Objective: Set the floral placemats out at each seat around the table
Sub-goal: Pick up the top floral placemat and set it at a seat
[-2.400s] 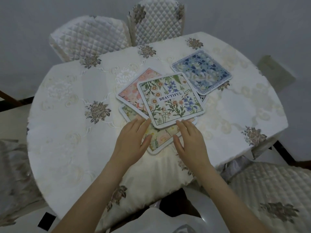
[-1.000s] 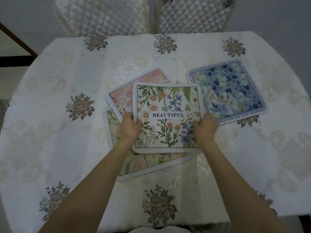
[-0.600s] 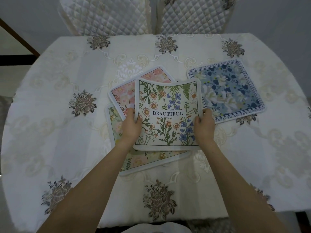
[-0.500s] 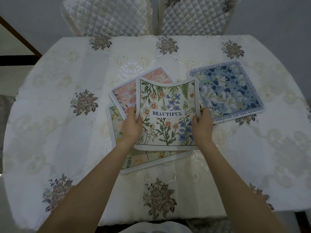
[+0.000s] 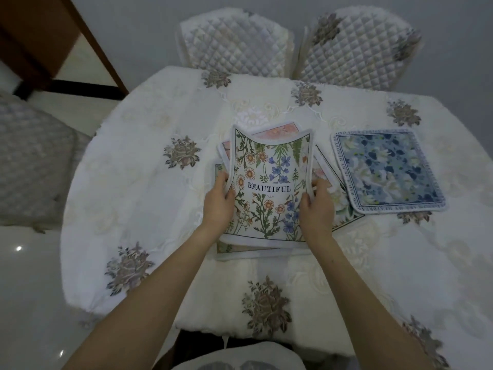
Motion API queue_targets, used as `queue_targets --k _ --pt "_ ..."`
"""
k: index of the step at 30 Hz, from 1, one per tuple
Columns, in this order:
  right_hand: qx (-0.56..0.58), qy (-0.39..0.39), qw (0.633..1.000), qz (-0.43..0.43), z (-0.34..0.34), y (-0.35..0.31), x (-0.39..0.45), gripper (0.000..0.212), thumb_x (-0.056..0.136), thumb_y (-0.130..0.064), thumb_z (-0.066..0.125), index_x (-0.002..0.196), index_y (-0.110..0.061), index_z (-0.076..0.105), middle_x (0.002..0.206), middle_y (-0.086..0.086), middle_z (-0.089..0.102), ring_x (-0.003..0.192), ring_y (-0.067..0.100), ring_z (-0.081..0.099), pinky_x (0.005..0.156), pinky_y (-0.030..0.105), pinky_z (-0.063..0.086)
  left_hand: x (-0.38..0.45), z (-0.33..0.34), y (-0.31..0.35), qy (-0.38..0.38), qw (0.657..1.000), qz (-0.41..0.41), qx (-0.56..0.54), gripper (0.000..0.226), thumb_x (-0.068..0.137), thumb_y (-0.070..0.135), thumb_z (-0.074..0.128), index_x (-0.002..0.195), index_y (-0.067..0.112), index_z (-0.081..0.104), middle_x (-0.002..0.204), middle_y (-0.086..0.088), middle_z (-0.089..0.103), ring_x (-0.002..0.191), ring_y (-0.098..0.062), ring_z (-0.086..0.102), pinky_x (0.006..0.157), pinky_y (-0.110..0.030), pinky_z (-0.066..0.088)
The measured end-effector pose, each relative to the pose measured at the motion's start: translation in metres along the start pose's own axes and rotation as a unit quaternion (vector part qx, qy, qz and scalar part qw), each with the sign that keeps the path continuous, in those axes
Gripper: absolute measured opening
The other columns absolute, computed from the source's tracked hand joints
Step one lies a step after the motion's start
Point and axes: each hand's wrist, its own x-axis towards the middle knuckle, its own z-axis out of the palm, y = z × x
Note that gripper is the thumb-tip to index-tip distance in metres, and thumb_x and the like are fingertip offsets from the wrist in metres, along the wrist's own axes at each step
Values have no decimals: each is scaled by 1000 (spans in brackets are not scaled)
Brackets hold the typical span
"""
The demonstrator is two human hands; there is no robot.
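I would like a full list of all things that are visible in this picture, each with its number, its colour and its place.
BEAUTIFUL placemat: one, white with green, orange and blue flowers, held up over the pile at the table's middle, sides bent upward.
Pile of placemats: at least three, pink, cream and floral, flat under the held one.
Blue placemat: one, blue and white, flat on the right part of the table, apart from the pile.
Tablecloth: one, cream with brown-grey embroidered roses, covers the whole table.
Quilted chairs: two, white, at the far side; a third, grey-looking, at the left.
Left hand: grips the held placemat's left edge.
Right hand: grips its right edge.
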Motion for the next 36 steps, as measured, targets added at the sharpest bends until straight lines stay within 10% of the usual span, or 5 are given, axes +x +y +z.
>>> queue_targets --k 11,18,24,36 --pt "3 -72 995 -71 69 -79 -46 15 95 -9 46 104 -21 46 87 0 54 70 14 52 55 24 39 -36 -110 -39 77 996 -46 19 16 96 12 43 102 26 40 83 -24 65 58 -30 56 49 -37 41" --pt "12 -81 994 -79 130 -132 -98 13 94 -9 45 104 -17 46 90 4 56 71 16 53 55 23 35 -54 -199 -82 92 995 -36 25 19 95 11 44 96 29 38 68 0 60 47 -12 47 39 -18 33" --pt "23 -75 995 -58 185 -175 -150 14 95 -11 42 109 -15 44 80 12 55 60 26 49 52 40 42 -66 -283 -122 78 996 -26 28 17 96 13 43 94 29 39 71 -5 61 52 -18 52 45 -29 37" --pt "7 -56 998 -36 247 -206 -162 13 94 -11 44 106 -16 42 80 9 55 62 20 46 51 25 29 -32 -340 -166 62 997 -40 29 15 95 16 46 96 29 40 73 3 62 55 -9 54 44 -20 38"
